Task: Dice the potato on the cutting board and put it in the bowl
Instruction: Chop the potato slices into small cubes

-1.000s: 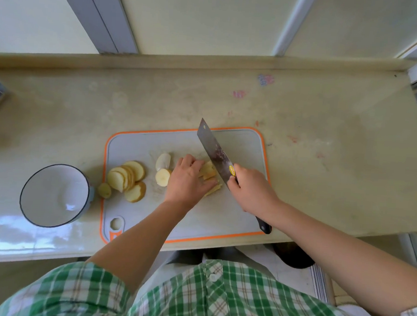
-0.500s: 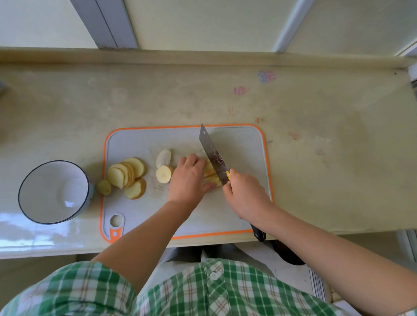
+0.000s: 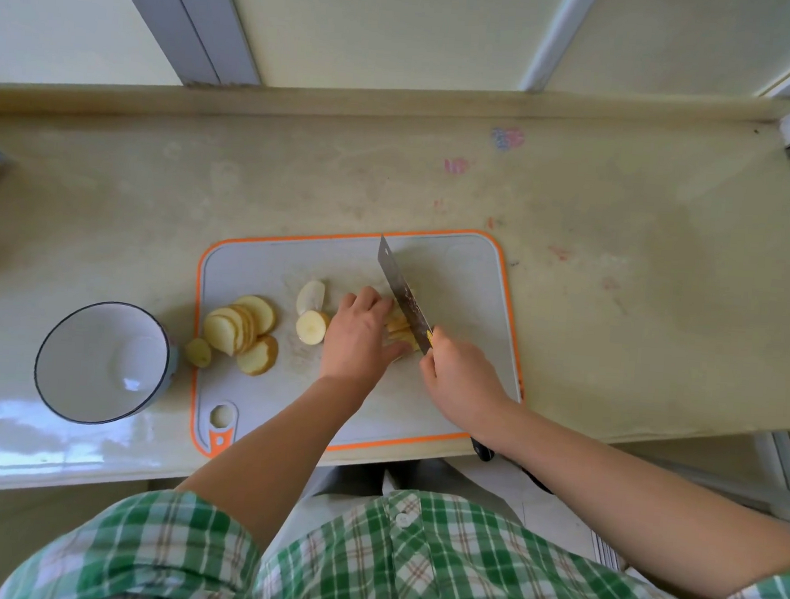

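Left hand point(image 3: 357, 339) had its fingers bunched together, pinning the potato stack point(image 3: 400, 331) on the cutting board point(image 3: 469, 276) so it wouldn't slide. The knife point(image 3: 403, 295) sat just right of those fingertips, with the right hand point(image 3: 460, 378) wrapped round its handle. Bowl point(image 3: 99, 363) was well off to their left.

A grey cutting board point(image 3: 469, 276) edged in orange, pale yellow potato slices point(image 3: 242, 323), a white bowl point(image 3: 99, 363) with a dark rim, and a green-and-white plaid shirt point(image 3: 388, 570).

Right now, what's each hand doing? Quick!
Left hand: curled over, holding the potato stack.
Right hand: gripping the knife.
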`<state>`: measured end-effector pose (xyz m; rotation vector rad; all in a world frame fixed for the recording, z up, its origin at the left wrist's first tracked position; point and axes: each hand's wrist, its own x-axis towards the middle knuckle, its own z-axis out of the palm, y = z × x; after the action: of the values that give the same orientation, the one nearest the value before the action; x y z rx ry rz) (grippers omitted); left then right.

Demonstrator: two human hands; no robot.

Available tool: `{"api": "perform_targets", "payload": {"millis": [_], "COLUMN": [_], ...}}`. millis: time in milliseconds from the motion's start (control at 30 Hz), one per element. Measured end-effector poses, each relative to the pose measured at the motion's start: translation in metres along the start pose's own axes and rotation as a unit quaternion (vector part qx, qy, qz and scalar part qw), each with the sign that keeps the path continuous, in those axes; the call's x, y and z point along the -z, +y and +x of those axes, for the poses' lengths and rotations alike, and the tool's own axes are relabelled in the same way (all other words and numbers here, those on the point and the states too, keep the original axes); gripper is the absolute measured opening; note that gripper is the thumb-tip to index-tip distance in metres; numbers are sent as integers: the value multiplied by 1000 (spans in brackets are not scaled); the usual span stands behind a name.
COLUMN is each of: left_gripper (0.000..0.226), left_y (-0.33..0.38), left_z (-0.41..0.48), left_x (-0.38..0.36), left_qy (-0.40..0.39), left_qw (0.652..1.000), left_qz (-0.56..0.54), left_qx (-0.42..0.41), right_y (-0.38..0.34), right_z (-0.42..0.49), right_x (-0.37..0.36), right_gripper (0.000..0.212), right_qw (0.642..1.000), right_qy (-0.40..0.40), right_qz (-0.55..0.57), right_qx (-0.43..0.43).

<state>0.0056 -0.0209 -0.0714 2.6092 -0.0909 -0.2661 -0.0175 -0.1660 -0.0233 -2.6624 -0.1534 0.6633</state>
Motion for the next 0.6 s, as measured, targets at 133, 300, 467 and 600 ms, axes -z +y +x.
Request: {"api": "perform_targets", "payload": {"millis": [133, 300, 467, 600], "left_gripper": [57, 55, 57, 65], "left_y": [0, 0, -1, -6], "left_z": [-1, 0, -2, -8], "left_x": [-1, 0, 1, 5], "left_qy": [-1, -3, 0, 37], "left_qw": [1000, 1000, 999, 998], "left_qz": [3, 12, 31, 15], "left_qx": [0, -8, -32, -53], "right_y": [4, 8, 13, 17], "right_z": [-1, -4, -1, 1], "right_x": [-9, -16, -9, 5], "right_gripper": [9, 10, 14, 16], "right_qw": [1000, 999, 998, 999], "right_qy": [10, 44, 42, 45], "right_qz": [3, 4, 43, 31], "right_qx": [-1, -6, -7, -3]}}
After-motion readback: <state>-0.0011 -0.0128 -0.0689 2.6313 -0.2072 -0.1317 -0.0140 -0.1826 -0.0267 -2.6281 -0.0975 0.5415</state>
